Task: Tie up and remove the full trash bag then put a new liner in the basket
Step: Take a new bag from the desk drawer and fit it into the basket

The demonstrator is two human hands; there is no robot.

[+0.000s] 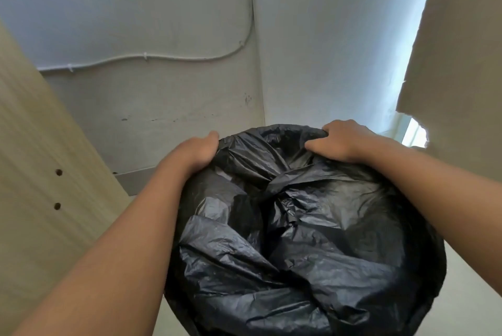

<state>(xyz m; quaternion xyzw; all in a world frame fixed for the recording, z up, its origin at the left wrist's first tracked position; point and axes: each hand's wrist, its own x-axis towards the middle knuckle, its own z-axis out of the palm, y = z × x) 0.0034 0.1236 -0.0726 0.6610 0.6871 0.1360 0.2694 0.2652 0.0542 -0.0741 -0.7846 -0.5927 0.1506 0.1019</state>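
The left hand [197, 152] curls over the far-left rim of the black bag [298, 227], fingers hidden behind the plastic. The right hand [339, 141] grips the far-right rim — fingers bent down, bunching the plastic under them. The bag lines a round basket, crumpled inward and covering it so the basket itself barely shows. Behind stand grey walls with a white cable [152, 58] — a wooden panel [40, 159] at left.
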